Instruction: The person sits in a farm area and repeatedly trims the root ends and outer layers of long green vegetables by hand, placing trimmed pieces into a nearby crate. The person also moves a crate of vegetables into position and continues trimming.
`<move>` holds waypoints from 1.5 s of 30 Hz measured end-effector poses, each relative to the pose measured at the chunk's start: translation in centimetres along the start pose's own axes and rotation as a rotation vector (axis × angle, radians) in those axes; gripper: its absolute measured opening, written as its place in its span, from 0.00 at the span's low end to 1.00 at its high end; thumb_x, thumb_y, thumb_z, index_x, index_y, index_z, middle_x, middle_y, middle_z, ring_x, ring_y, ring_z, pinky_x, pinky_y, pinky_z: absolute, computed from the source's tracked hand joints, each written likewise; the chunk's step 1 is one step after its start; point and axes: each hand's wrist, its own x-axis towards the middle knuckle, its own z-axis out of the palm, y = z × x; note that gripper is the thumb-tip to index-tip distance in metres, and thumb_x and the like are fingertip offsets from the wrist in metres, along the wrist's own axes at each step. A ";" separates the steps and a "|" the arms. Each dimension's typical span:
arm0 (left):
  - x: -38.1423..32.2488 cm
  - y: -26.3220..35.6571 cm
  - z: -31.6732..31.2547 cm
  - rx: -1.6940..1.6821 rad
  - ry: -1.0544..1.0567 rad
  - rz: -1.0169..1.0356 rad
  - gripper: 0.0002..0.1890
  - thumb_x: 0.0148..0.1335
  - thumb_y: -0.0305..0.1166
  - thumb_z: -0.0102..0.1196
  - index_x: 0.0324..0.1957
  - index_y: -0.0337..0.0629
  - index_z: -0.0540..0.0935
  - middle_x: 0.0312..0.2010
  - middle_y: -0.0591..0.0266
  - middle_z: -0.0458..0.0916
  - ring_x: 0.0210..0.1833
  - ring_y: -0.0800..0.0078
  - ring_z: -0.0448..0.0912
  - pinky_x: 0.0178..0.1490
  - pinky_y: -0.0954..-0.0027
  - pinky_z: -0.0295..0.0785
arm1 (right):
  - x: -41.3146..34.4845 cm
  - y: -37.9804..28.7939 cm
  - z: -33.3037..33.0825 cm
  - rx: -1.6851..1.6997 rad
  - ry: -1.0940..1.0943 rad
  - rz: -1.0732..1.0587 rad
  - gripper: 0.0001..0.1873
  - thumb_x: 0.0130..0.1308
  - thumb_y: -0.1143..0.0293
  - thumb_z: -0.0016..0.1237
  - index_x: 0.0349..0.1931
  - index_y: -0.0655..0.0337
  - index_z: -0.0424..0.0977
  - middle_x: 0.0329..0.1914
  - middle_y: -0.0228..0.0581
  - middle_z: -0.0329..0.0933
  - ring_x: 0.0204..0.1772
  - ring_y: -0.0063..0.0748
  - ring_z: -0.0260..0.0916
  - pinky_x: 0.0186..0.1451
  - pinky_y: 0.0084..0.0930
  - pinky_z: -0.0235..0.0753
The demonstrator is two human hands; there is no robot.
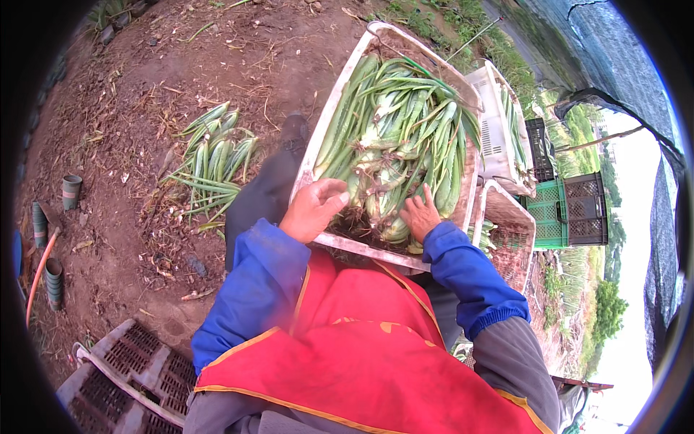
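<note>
In front of me stands a dirty white plastic crate (337, 87) filled with aloe vera plants (401, 125). Their long green leaves point mostly away from me. Pale stem bases and brown roots show in the middle and near side. My left hand (314, 210) is over the crate's near left corner, thumb apart from the fingers, with nothing visible in it. My right hand (419, 218) reaches over the near right part of the plants, index finger extended. Its fingertips are at the leaves; whether they press on them I cannot tell. Blue oversleeves cover both forearms, and a red apron (368, 347) covers my front.
More aloe plants (217, 157) lie on bare soil at left. Beside them are plant pots (71, 192) and an orange-handled tool (43, 266). Stacked crates (133, 374) sit at lower left. Right of mine stand white crates (490, 130), a green crate (545, 211) and shade netting (612, 49).
</note>
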 end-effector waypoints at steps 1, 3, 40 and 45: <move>0.0 0.0 0.0 0.032 -0.004 -0.023 0.22 0.66 0.37 0.58 0.54 0.29 0.76 0.47 0.54 0.81 0.51 0.72 0.78 0.56 0.70 0.72 | 0.0 0.3 -0.2 -0.015 0.036 0.012 0.12 0.63 0.70 0.42 0.43 0.50 0.78 0.50 0.41 0.71 0.63 0.43 0.64 0.78 0.66 0.32; 0.1 -0.1 -0.1 0.087 -0.024 -0.065 0.22 0.66 0.38 0.58 0.54 0.30 0.77 0.47 0.54 0.81 0.51 0.72 0.79 0.57 0.69 0.73 | -0.5 1.3 -1.1 -0.042 0.145 0.016 0.10 0.61 0.70 0.44 0.41 0.49 0.76 0.50 0.39 0.70 0.64 0.42 0.63 0.78 0.67 0.33; 2.1 10.1 15.3 -0.057 -0.387 0.308 0.33 0.58 0.31 0.68 0.63 0.34 0.68 0.50 0.60 0.79 0.49 0.75 0.77 0.55 0.71 0.73 | -12.0 2.0 -20.3 2.028 1.068 0.204 0.31 0.66 0.68 0.47 0.69 0.68 0.58 0.61 0.45 0.70 0.64 0.34 0.66 0.66 0.31 0.67; 1.0 10.3 15.2 0.027 -0.375 0.302 0.36 0.57 0.28 0.66 0.67 0.34 0.65 0.50 0.61 0.79 0.49 0.76 0.77 0.52 0.71 0.74 | -13.8 6.5 -21.9 1.745 1.068 0.258 0.33 0.72 0.56 0.47 0.68 0.71 0.59 0.63 0.48 0.69 0.68 0.37 0.63 0.68 0.32 0.63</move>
